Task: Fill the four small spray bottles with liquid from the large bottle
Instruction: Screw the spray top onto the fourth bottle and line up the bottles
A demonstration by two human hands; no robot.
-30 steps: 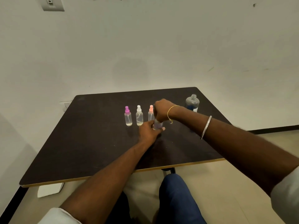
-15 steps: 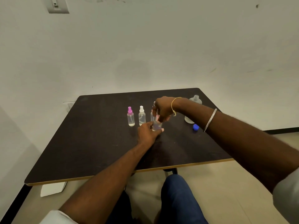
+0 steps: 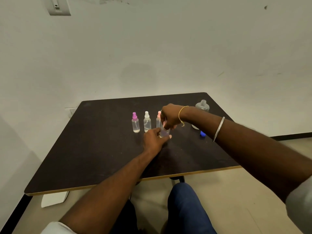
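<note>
Just right of the frame's centre, the left hand [image 3: 154, 141] grips the body of the fourth bottle [image 3: 164, 133], a small clear one standing on the dark table [image 3: 101, 149], thumb and fingers wrapped round its lower part. The right hand [image 3: 170, 116] comes in from the right and curls down over the top of that bottle, fingertips pinched together on it; the top itself is hidden under them. To the left stand three more spray bottles in a row, upright and a little apart: purple-top [image 3: 135, 123], white-top [image 3: 147, 122] and pink-top [image 3: 158, 119], the last just behind the right hand's knuckles. The large bottle [image 3: 202, 106] stands upright with its neck open at the table's far right, partly behind the right wrist. A blue cap [image 3: 202, 133] lies below it in the frame, against the forearm's edge.
</note>
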